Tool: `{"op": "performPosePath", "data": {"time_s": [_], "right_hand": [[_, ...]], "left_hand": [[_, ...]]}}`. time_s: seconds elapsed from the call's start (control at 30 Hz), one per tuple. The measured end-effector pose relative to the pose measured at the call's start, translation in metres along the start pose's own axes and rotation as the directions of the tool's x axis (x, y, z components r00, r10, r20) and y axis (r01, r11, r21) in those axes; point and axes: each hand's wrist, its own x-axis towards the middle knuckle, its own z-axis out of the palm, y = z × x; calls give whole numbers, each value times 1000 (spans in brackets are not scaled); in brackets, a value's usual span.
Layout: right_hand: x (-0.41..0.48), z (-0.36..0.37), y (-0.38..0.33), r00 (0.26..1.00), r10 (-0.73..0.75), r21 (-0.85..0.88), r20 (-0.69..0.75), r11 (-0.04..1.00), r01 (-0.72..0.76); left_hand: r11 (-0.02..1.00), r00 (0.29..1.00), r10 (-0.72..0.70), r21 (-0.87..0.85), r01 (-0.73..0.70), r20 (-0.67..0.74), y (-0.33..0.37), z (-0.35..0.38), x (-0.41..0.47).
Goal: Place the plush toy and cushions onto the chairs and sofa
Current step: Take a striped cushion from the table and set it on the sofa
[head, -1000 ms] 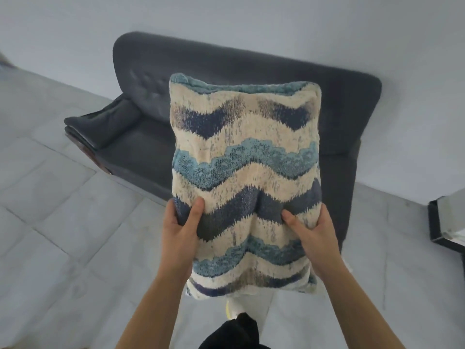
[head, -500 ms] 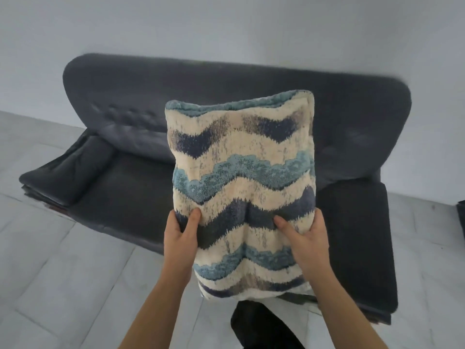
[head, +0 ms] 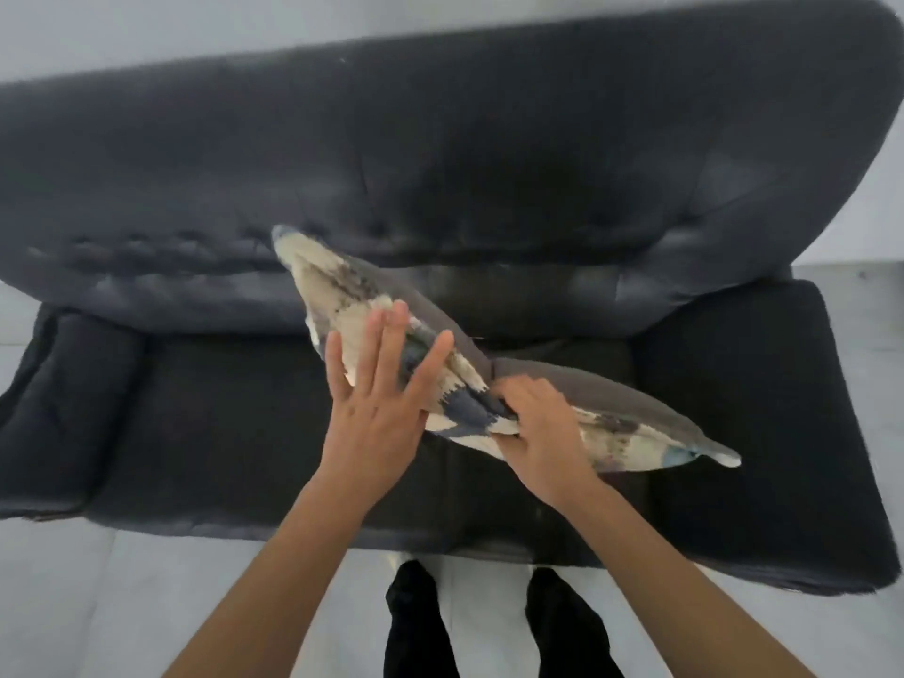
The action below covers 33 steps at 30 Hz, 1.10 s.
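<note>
A home, seemingly a living room: a dark grey sofa with a buttoned back and padded arms stands against a plain pale wall on the far side, a patterned cushion lies on it, and pale floor tiles run along the near side.

Cushion: woven cloth face, fuzzy, plain matt grey back. Sofa: dark cloth, tufted backrest with slight sheen. Floor: smooth pale tile.

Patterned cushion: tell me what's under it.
Under the cushion lies the dark sofa seat; whether they touch is covered. Left hand open, right hand gripping.
</note>
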Motion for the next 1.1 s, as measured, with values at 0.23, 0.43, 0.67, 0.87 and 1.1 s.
{"op": "performPosePath", "data": {"time_s": [0.23, 0.43, 0.67, 0.87, 1.1], "right_hand": [[57, 67, 57, 998, -36, -332, -55, 943, 16], [94, 142, 149, 964, 250, -483, 95, 858, -175], [114, 167, 217, 985, 153, -678, -78, 716, -165], [140, 145, 226, 948, 140, -662, -285, 686, -300], [189, 156, 263, 902, 246, -623, -355, 657, -424]], "left_hand": [[965, 968, 63, -262, 3, 244, -61, 138, 36], [915, 925, 29, -384, 129, 380, -90, 283, 29], [895, 958, -103, -396, 208, 269, -90, 369, 32], [888, 994, -109, -448, 106, 19, -90, 355, 69], [921, 947, -312, -222, 321, 79, -112, 391, 117]]}}
